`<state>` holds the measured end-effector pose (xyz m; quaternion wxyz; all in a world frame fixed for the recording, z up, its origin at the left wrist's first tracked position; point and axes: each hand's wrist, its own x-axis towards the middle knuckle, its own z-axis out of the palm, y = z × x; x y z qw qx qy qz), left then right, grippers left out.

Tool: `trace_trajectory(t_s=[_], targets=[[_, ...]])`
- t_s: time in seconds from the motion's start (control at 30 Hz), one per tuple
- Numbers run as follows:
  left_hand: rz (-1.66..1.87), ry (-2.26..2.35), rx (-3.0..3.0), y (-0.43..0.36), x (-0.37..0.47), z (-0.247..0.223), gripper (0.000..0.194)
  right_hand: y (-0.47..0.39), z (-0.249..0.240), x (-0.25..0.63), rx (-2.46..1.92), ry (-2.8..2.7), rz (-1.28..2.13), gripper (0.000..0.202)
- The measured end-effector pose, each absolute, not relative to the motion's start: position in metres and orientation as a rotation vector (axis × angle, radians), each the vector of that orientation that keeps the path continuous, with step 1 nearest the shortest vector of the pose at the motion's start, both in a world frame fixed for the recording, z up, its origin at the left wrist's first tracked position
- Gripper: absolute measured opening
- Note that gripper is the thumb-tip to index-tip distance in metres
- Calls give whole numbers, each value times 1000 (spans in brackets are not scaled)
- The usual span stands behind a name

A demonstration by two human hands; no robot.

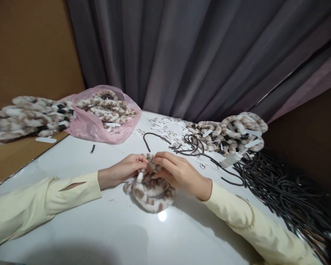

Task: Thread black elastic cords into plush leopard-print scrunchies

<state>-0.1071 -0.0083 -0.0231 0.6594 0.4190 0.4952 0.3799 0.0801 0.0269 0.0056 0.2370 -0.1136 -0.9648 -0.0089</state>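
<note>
Brown-spotted white plush bundles (24, 116) are lying at the far left of the frame, and a pink plastic bag (107, 138) beside them is holding more. Left of centre, the left hand (127, 169) is pinching the top of a spotted plush ring (154, 202), which is resting on the white table (165, 243) just below mid-frame. From its right, the right hand (179, 171) is curving over the ring, fingers bent; whether they are gripping, I cannot tell. Black cords (182, 151) are curling right of centre, a tagged plush pile (231, 129) is sitting beyond, and a dark cord heap (281, 187) is filling the lower right.
</note>
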Motion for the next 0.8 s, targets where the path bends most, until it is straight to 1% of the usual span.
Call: trace_trajectory(t_s=[0.07, 0.17, 0.27, 0.4, 0.47, 0.57, 0.67, 0.73, 0.8], targets=[[864, 1076, 909, -6, -108, -26, 15, 27, -1, 81, -301, -2700, -91, 20], [885, 974, 876, -2, -110, -31, 15, 25, -14, 81, -344, -2698, -263, 15], [887, 958, 873, -2, -110, -33, 16, 24, -24, 82, -336, -2648, -345, 18], [894, 981, 855, -7, -106, -28, 20, 24, -34, 83, -18, -2580, -559, 20], [898, 1028, 879, -9, -104, -26, 22, 24, -39, 84, 119, -2541, -618, 26], [893, 1086, 957, -11, -102, -25, 23, 24, -44, 84, 161, -2526, -634, 33], [898, 1112, 1060, -12, -102, -25, 23, 24, -44, 84, 114, -2501, -595, 24], [897, 1124, 1116, -13, -102, -26, 23, 25, -41, 84, 45, -2484, -518, 17], [887, 1141, 1166, -13, -102, -26, 23, 26, -37, 84, -29, -2506, -405, 13]])
